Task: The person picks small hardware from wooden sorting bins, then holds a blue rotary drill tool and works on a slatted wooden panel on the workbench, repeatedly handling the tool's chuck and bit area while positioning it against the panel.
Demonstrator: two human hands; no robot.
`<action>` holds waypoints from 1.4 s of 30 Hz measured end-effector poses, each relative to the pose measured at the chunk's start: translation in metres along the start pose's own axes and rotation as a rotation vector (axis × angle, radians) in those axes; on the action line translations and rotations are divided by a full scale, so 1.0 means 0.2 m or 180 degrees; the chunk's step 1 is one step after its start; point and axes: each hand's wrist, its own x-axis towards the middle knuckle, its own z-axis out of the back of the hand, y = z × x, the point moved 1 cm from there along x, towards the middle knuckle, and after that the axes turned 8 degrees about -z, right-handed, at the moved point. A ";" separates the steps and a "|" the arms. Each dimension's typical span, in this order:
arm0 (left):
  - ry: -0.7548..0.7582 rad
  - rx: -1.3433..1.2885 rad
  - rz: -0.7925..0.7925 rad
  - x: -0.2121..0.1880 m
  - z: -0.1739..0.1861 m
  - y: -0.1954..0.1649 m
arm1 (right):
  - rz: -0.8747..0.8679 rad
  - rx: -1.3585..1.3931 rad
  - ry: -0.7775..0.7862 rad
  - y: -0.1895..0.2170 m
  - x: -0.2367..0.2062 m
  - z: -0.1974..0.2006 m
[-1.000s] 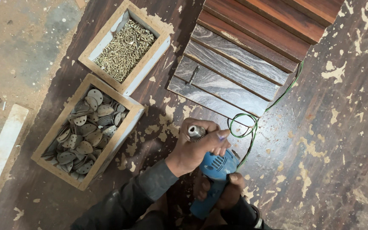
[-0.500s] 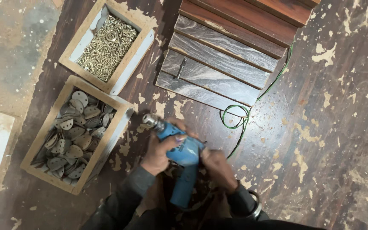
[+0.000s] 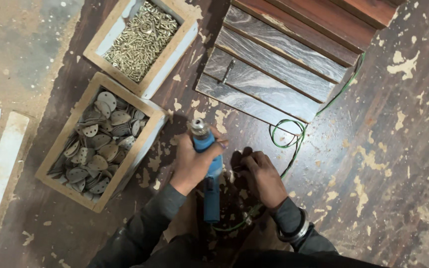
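Two hands work low over a worn dark board: the left hand [image 3: 193,164] is clenched round a blue power drill [image 3: 207,171] with its chuck pointing away from the person, and the right hand [image 3: 261,176], just beside it, presses its fingertips to the surface, though what they pinch cannot be told. A green cord [image 3: 288,141] loops ahead of the right hand, near enough that it might snag the tool or be nicked. Stacked wooden slats [image 3: 279,64] lie beyond both hands. Up and left of the left hand, an open wooden box [image 3: 60,149] holds flat teardrop-shaped metal plates [image 3: 98,144], close enough that an elbow swing could spill them; farther off, a smaller box [image 3: 175,59] is heaped with brass-coloured screws [image 3: 140,39].
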 end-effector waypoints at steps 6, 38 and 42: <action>0.0022 0.0473 0.0136 -0.01 -0.03 -0.02 | -0.0094 -0.0394 0.0079 -0.06 0.00 0.01; 0.0072 0.1308 -0.0012 -0.13 -0.31 -0.08 | -0.1031 0.3560 -0.1001 0.27 0.05 0.31; 0.0148 0.1403 -0.0262 -0.14 -0.31 -0.08 | -0.1200 0.4330 -0.0782 0.26 0.05 0.30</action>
